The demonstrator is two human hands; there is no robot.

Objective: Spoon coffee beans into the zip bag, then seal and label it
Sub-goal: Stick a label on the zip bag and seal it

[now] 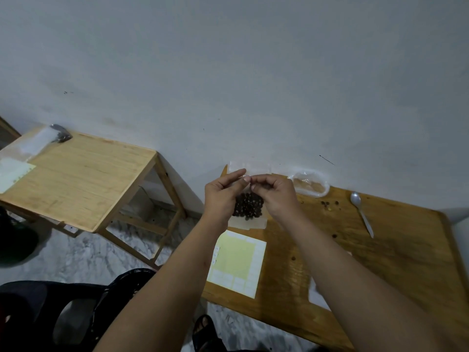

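A clear zip bag with dark coffee beans in its lower part hangs above the far left of the wooden table. My left hand and my right hand both pinch the bag near its top edge, fingertips almost meeting. A yellow label sheet with white stickers round its border lies on the table below the bag. Further right, a metal spoon rests on the wood beside a few spilled beans.
A clear plastic container stands against the wall at the table's back. A second, lighter wooden table at left bears another bag with beans and a sheet. A black chair is at bottom left.
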